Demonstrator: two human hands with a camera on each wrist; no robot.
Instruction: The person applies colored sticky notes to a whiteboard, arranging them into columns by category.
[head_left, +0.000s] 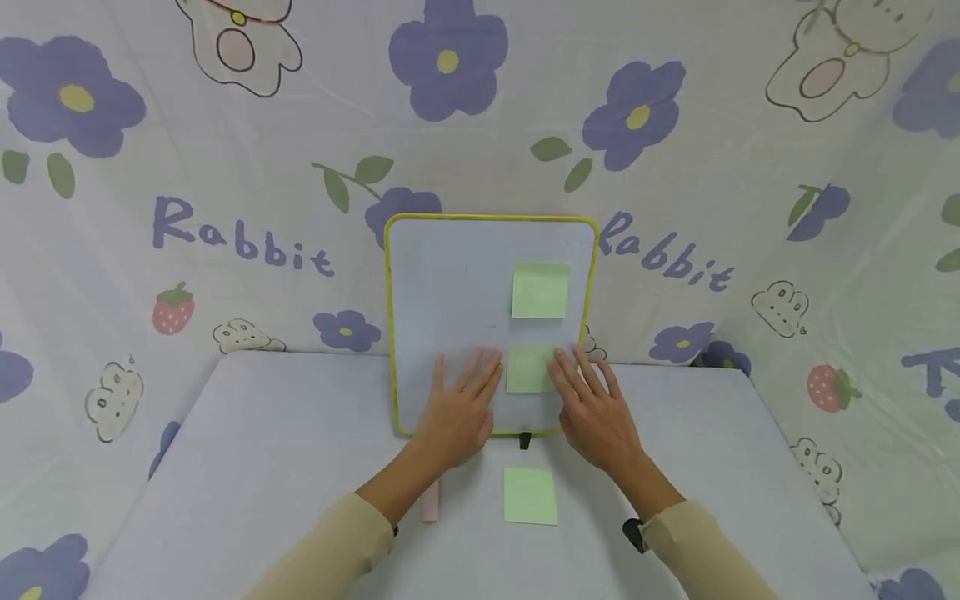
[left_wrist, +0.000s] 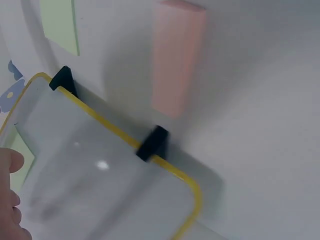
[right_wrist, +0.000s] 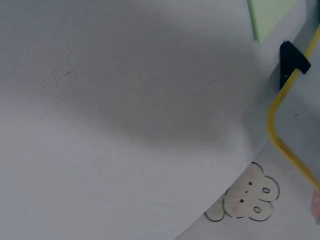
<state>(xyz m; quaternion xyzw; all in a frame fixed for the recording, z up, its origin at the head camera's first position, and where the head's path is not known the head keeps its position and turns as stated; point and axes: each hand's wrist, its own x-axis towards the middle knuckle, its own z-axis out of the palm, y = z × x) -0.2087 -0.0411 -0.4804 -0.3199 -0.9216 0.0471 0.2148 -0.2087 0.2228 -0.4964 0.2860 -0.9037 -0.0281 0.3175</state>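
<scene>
A small whiteboard [head_left: 450, 283] with a yellow rim stands upright on the table. Two green sticky notes are on its right half, one above the other. My left hand [head_left: 455, 417] lies flat, straight fingertips at the left edge of the lower note [head_left: 529, 371]. At that note's right edge, the extended fingers of my right hand [head_left: 597, 414] touch it. The upper note [head_left: 540, 290] is untouched. In the left wrist view only part of the left hand [left_wrist: 10, 200] shows; the right wrist view does not show the right hand.
A green sticky note pad [head_left: 529, 496] lies on the table [head_left: 300, 467] before the board. Left of it is a pink rectangular block [left_wrist: 177, 60], partly behind my left arm in the head view. Black feet [left_wrist: 152, 143] hold the board's lower rim. A patterned cloth [head_left: 480, 167] hangs behind.
</scene>
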